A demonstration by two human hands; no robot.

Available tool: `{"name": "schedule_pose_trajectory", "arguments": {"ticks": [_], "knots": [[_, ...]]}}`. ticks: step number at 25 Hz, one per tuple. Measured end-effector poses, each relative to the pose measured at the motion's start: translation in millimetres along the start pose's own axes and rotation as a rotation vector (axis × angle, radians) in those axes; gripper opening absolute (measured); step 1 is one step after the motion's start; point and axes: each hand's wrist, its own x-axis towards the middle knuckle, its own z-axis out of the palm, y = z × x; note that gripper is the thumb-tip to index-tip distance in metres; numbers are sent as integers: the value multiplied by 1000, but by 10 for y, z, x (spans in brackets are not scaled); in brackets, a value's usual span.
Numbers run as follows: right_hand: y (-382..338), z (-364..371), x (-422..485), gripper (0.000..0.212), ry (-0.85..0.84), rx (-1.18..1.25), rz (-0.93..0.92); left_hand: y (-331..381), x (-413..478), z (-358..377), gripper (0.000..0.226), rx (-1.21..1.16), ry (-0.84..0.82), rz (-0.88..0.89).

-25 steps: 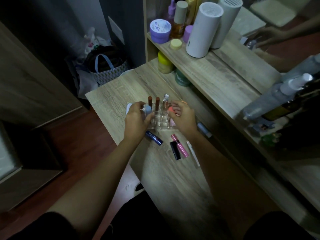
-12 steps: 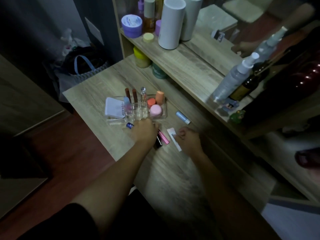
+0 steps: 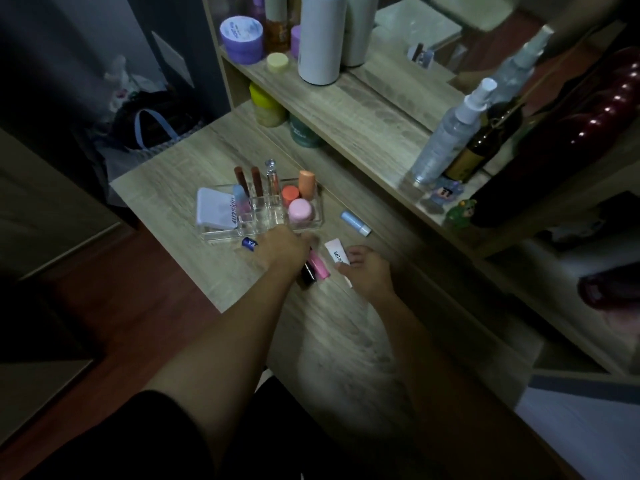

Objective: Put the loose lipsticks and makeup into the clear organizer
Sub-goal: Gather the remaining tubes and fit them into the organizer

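Observation:
The clear organizer (image 3: 311,221) stands on the desk. It holds a white compact (image 3: 214,209), two brown lipsticks (image 3: 247,178), a clear-capped tube (image 3: 272,173), orange sticks (image 3: 306,183) and a pink round pot (image 3: 299,209). Just in front of it, my left hand (image 3: 284,249) lies palm down over a pink lipstick (image 3: 320,268) and a black lipstick (image 3: 306,277); its fingertips are hidden. A dark blue tube (image 3: 249,243) pokes out to its left. My right hand (image 3: 369,273) pinches the near end of a white tube (image 3: 336,255). A light blue lip balm (image 3: 355,222) lies to the right of the organizer.
A raised wooden shelf (image 3: 363,123) along the back carries jars, a white cylinder (image 3: 320,39), a spray bottle (image 3: 450,129) and a dark bottle (image 3: 481,143). Yellow and green jars stand under it. The desk edge drops to the floor on the left.
Both hands have left the organizer and come down to the loose items in front of it. The view has swung right. The hands have barely moved in the last half second.

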Motion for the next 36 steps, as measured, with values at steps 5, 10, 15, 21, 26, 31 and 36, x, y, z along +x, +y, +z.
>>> {"name": "schedule_pose_trajectory", "arguments": {"ticks": [5,10,15,21,26,31,36], "knots": [[-224,9,23,27,-60,239,-56,7,-89,-312,29,-321,39,272],[-634,112,22,15,-33,279,-198,-163,-31,-770,20,-355,152,384],[-1015,280,160,17,-28,203,-341,-284,68,-1053,19,-318,221,516],[-1066,513,395,22,26,89,-387,-262,284,-1026,23,40,371,637],[-1053,743,574,21,16,39,-329,-346,563,-962,22,180,325,634],[-1038,779,552,24,-4,-76,-376,-364,554,-909,24,316,343,666],[-1020,784,558,26,32,-78,-349,-348,566,-883,26,371,330,631]]}}
